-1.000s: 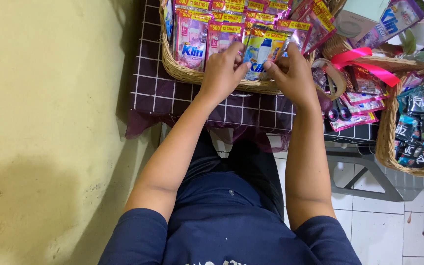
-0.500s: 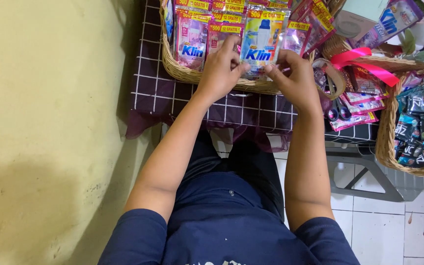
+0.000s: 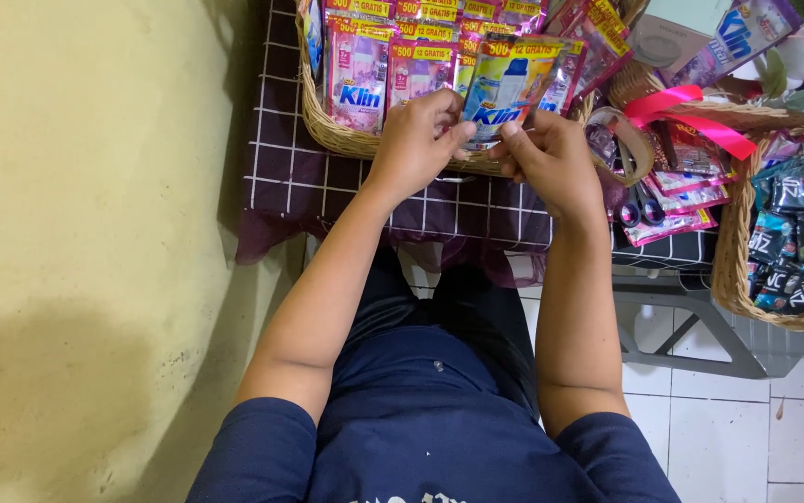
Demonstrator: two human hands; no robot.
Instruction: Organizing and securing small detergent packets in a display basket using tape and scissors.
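Even, moderately bright daylight; a soft shadow darkens the lower yellow wall (image 3: 57,391). Focus sharp centrally, slight wide-angle stretching toward edges.

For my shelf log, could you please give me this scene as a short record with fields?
Left hand: grips the lower left of a blue and yellow sachet
Right hand: grips the same sachet's lower right
Behind: wicker basket of pink sachets
Surface: dark checked cloth
Right side: second basket of dark sachets, pink ribbon

small shop stall: wicker baskets (image 3: 332,135) crammed with sachets (image 3: 357,79).
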